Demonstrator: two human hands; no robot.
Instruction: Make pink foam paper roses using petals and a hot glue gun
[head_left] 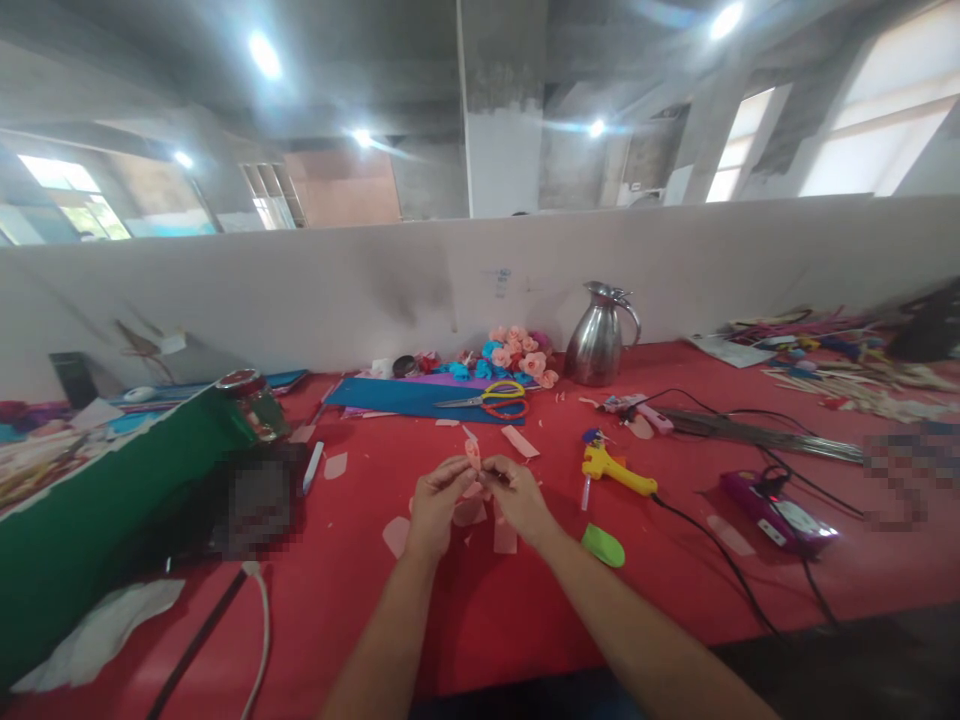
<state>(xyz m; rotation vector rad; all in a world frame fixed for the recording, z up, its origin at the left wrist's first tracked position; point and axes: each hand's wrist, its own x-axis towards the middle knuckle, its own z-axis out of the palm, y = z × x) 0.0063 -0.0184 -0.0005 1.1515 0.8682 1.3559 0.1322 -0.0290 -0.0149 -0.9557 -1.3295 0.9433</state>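
Observation:
Between my fingertips, just above the table, is a small pink paper flower [472,453], rolled like a bud. My left hand [442,497] pinches it from the left, and my right hand [515,490] pinches it from the right. Loose pink paper petals [396,537] lie beneath and around my hands. Beyond them rests a pink paper strip [520,441]. Scissors [501,400] with yellow and red handles lie on a blue sheet [397,396]. To the right sits a yellow glue gun [619,471], with a green petal-shaped piece [603,546] nearer me.
Finished pink and blue paper flowers [517,352] are heaped at the back beside a metal jug [597,335]. A purple power strip [778,512] with black cords lies at right. At left are a green box wall [142,470], a glass jar [251,405] and a white pen-like tool [313,467].

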